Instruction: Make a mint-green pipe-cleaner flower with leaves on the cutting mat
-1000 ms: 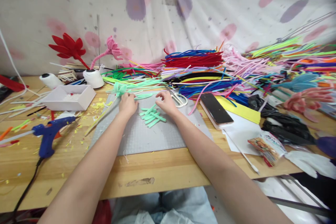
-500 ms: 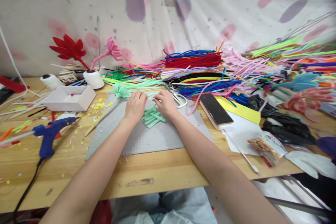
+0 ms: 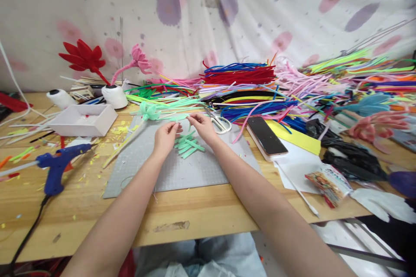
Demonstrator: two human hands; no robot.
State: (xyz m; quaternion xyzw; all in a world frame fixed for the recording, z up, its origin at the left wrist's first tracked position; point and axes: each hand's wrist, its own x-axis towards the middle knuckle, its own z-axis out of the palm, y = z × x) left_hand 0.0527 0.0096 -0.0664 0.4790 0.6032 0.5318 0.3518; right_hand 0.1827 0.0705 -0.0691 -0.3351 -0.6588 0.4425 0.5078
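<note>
My left hand [image 3: 167,137] is closed in a pinch over the grey cutting mat [image 3: 136,171]; whatever its fingertips hold is too small to make out. To its right, my right hand [image 3: 203,126] pinches the end of a mint-green pipe cleaner piece [image 3: 178,117] that points left. Just below the hands lies a loose heap of short mint-green pipe cleaner pieces [image 3: 189,146]. A mint-green pipe cleaner flower [image 3: 149,111] with a pale stem rests beyond my left hand. White-handled scissors [image 3: 222,125] lie close to the right of my right hand.
On the left are a blue glue gun [image 3: 60,166] with its cord, a white box [image 3: 83,121] and thread spools [image 3: 114,96] near a red flower [image 3: 82,57]. Bundles of coloured pipe cleaners [image 3: 240,75] line the back. A phone [image 3: 267,136] and a snack packet [image 3: 329,184] lie right.
My hands have moved apart: the left hand has come lower and nearer to me. My right hand has shifted only slightly. The heap of green pieces looks unchanged.
</note>
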